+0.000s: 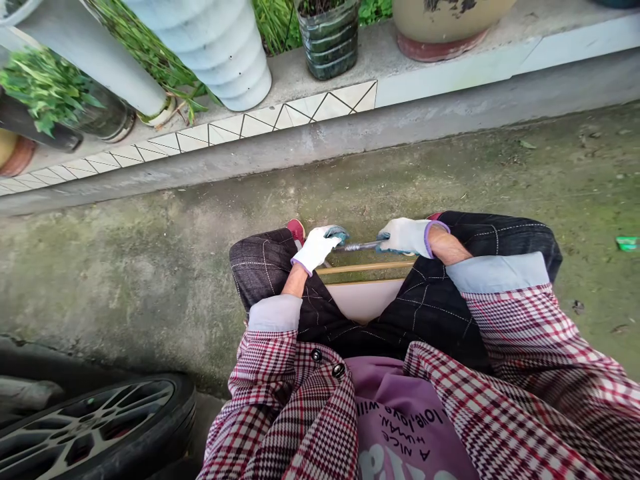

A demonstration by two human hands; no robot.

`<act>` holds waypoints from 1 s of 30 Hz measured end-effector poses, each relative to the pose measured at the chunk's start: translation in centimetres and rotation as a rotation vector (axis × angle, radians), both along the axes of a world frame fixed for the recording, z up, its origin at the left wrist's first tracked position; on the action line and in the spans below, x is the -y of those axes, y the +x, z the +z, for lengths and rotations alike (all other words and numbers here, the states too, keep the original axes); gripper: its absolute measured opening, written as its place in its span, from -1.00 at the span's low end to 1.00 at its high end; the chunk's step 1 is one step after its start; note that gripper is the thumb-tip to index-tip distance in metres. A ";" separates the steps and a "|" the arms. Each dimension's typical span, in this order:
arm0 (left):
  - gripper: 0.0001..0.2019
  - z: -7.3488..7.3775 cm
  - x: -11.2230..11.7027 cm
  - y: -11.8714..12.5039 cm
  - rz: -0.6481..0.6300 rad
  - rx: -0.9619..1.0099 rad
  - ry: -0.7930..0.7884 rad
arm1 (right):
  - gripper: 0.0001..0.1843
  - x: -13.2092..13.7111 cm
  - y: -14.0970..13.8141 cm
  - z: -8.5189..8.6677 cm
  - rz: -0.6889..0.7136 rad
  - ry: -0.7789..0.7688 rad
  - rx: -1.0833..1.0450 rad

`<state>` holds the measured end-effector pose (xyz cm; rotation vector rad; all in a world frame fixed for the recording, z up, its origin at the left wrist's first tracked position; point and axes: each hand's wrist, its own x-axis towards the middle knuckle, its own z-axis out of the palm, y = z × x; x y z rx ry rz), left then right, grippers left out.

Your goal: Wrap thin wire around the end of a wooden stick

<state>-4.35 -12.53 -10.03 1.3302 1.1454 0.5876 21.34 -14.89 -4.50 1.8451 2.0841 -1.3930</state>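
Greenish conc. floor (pixel 175 280); low wall (pixel 320 141) w/ pots (pixel 220 50).

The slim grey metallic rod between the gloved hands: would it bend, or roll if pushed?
The slim grey metallic rod is probably stiff: it spans straight between the white-gloved left hand and right hand. Its narrow, seemingly round shape suggests it might roll if set down.

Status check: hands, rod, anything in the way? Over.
Right hand grips grey rod. Left hand opposite, grip unclear. Rod spans between. Yellowish bar nearby, apparently not blocking.
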 end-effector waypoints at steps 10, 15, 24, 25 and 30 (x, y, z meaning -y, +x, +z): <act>-0.75 1.2 0.6 0.9 0.098 0.204 -0.125 | -0.68 -0.7 0.0 1.6 -0.211 0.090 0.024; -0.81 1.4 0.7 1.0 0.078 0.221 -0.118 | -0.64 0.6 -0.6 3.2 -0.385 -0.110 -0.400; -0.83 1.4 0.3 1.2 0.055 0.170 -0.093 | -0.43 1.3 -0.2 5.2 -0.505 -0.181 -0.622; -0.84 1.3 0.2 1.2 0.067 0.160 -0.092 | -0.41 1.3 0.0 5.1 -0.494 -0.183 -0.638; -0.80 1.3 0.0 0.3 0.041 0.154 -0.034 | -0.57 1.5 0.8 4.3 -0.043 -0.383 -0.538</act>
